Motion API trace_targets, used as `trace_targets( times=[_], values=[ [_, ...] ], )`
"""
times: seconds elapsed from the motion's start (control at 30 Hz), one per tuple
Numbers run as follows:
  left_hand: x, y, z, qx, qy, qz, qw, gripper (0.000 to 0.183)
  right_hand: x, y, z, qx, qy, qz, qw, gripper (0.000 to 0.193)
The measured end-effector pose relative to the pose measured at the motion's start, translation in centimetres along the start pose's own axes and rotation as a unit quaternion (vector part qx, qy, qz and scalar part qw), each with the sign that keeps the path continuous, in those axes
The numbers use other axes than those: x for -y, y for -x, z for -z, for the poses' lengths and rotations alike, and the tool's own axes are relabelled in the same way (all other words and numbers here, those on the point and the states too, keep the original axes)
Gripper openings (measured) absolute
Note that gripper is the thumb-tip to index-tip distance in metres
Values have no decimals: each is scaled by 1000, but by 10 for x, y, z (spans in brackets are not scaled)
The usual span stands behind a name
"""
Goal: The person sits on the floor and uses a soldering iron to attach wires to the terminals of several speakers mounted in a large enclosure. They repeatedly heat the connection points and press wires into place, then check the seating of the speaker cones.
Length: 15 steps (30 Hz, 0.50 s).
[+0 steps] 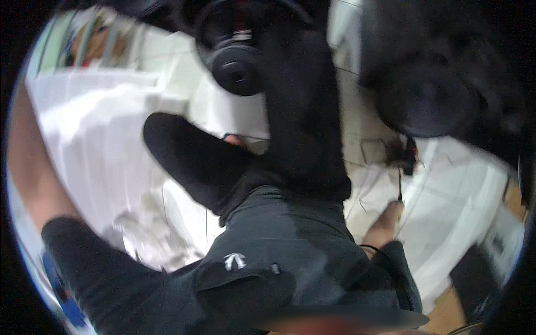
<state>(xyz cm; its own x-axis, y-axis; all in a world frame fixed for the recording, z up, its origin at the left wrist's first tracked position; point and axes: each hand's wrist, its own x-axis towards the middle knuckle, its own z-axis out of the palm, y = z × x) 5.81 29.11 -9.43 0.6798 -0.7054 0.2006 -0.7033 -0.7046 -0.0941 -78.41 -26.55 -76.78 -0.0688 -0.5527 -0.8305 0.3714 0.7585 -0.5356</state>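
Everything's sitting on a white surface (100, 128) that's filling most of the frame, pretty blurry. A crumpled clear plastic wrap (148, 237) is lying on it at lower left. Some thin dark wires (399, 178) are trailing across it right of centre, and something colourful (92, 39) is resting at upper left, too blurred to tell.

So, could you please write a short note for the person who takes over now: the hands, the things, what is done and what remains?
Left hand: mostly hidden, only a bit of skin shows at the black cloth; grip cannot be told.
Right hand: on the white surface, beside a thin dark cord; the blur hides whether it holds it.
Things: the dark grey garment lies bunched in the middle, with the black cloth over its upper edge.
Done: nothing looks laid flat.
Left: both pieces are unsorted.
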Motion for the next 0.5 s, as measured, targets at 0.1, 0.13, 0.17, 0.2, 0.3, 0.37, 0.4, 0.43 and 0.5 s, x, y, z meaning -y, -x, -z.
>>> trace_targets(
  times=[0.1, 0.13, 0.17, 0.2, 0.3, 0.37, 0.4, 0.43, 0.5],
  values=[
    [-13, 40, 14, -8, -1, 32, 999, 26, 31, 5, -7, 24, 38, 57, 997, 34],
    [-17, 48, 14, -11, 3, 41, 999, 26, 41, 10, -17, 34, 44, 87, 995, 36],
    [-21, 57, 16, -15, 4, 47, 999, 26, 47, 23, -32, 57, 43, 118, 990, 39],
    [-24, 60, 14, -23, 8, 58, 998, 26, 51, 41, -49, 68, 44, 148, 986, 41],
    [-33, 83, 6, -28, 19, 81, 996, 26, 62, 119, -132, 352, 18, 35, 935, 36],
    [-38, 96, -8, -40, 34, 97, 994, 26, 56, 185, -194, 308, 100, 85, 942, 40],
    [-39, 102, -16, -46, 44, 105, 992, 26, 63, 225, -216, 467, 12, -72, 881, 40],
    [-40, 108, -25, -53, 52, 114, 991, 26, 61, 257, -240, 389, 19, -37, 920, 39],
    [-39, 119, -44, -68, 70, 126, 987, 26, 56, 315, -280, 411, -76, -102, 903, 27]
  ],
)
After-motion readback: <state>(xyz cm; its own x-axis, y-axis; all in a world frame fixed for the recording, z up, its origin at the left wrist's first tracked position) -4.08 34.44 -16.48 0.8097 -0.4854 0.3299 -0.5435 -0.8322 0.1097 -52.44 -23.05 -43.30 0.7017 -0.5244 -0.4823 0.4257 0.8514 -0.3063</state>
